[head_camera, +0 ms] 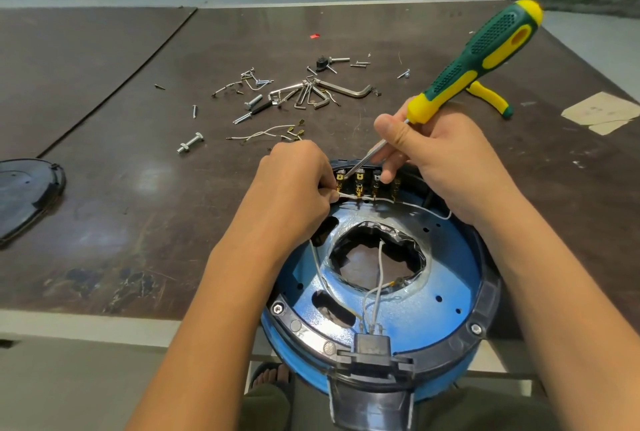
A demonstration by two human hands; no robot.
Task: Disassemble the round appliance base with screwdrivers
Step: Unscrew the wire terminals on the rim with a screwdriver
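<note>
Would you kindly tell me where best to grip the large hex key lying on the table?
Probably its bent right end, pinched from above: the large hex key lies flat on the table, its left end lies among smaller keys, and the bend stands clear.

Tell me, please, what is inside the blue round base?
Inside the blue round base are white wires, brass terminals at the far rim, a black connector block at the near rim and a ragged central hole. The left hand hides what lies left of the terminals.
</note>
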